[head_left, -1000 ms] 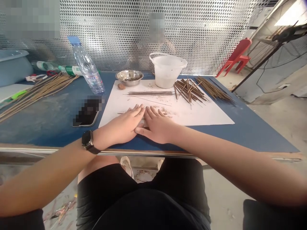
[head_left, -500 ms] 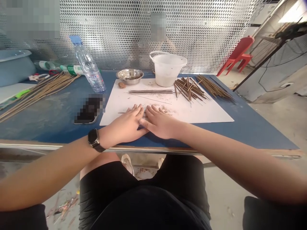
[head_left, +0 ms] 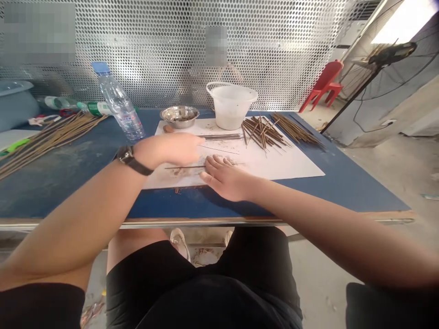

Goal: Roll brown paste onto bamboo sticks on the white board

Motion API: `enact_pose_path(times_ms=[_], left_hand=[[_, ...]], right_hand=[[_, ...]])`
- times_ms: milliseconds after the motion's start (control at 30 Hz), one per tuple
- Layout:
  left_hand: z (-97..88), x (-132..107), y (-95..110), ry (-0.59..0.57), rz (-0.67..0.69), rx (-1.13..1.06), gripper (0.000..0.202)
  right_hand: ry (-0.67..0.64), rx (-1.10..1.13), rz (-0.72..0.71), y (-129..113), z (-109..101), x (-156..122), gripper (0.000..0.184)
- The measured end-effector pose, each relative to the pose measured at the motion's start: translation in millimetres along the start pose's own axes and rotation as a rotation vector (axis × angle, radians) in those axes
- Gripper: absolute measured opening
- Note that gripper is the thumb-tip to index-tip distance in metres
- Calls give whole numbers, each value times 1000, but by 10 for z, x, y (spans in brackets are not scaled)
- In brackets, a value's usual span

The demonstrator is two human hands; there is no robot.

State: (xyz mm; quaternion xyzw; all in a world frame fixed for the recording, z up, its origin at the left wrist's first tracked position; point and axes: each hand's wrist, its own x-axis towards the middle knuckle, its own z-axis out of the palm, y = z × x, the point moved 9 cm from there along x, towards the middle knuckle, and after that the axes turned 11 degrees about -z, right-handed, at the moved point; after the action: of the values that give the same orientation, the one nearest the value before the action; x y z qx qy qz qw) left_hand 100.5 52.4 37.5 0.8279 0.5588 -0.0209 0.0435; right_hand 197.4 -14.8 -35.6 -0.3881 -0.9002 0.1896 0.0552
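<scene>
My right hand [head_left: 224, 178] lies flat, palm down, on the near edge of a white sheet [head_left: 291, 162], fingers stretched over a thin dark stick [head_left: 183, 167]. My left hand [head_left: 176, 148], with a black watch [head_left: 128, 157] on the wrist, is raised above the sheet and blurred by motion, so its fingers do not show clearly. It hovers near a row of thin sticks [head_left: 221, 136] laid side by side. Brown crumbs lie on the sheet around my right hand.
At the back of the blue table [head_left: 343, 183] stand a white bucket [head_left: 231, 105], a metal bowl [head_left: 179, 116] and a water bottle [head_left: 118, 107]. Piles of brown sticks [head_left: 265, 130] lie right of the bucket, long sticks [head_left: 44, 141] at far left. A perforated metal screen [head_left: 274, 50] stands behind.
My left hand has lifted off the sheet and swung up and away from my right hand, uncovering a thin stick. The view has shifted a little to the right.
</scene>
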Motion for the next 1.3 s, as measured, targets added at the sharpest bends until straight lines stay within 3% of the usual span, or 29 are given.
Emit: enact_pose_path(times_ms=[67, 133, 233, 367, 500, 600, 733, 867, 1100, 1300], left_hand=[[-68, 171, -72, 60, -66, -29, 60], [-104, 260, -109, 205, -76, -114, 54], [38, 288, -138, 283, -33, -230, 45], [238, 294, -165, 207, -23, -300, 36], [275, 315, -177, 162, -46, -277, 30], [317, 344, -199, 95, -48, -253, 34], [378, 347, -164, 2, 36, -181, 49], [374, 327, -151, 12, 59, -151, 52], [373, 329, -156, 2, 41, -172, 49], [373, 353, -155, 1, 42, -174, 47]], right_hand=[[-2, -38, 23, 47, -22, 81, 96], [-7, -69, 21, 45, -11, 84, 93], [-6, -85, -14, -30, 55, -52, 103], [1, -54, -31, -57, 102, -151, 114], [15, -76, 10, 82, 11, 21, 115], [-16, -71, 13, 145, 9, 59, 117], [-21, -37, -52, 51, 62, -171, 124], [-15, -10, -61, 22, 91, -294, 125], [49, -65, -41, 194, -17, -63, 125], [8, -82, -23, 5, 77, -337, 125]])
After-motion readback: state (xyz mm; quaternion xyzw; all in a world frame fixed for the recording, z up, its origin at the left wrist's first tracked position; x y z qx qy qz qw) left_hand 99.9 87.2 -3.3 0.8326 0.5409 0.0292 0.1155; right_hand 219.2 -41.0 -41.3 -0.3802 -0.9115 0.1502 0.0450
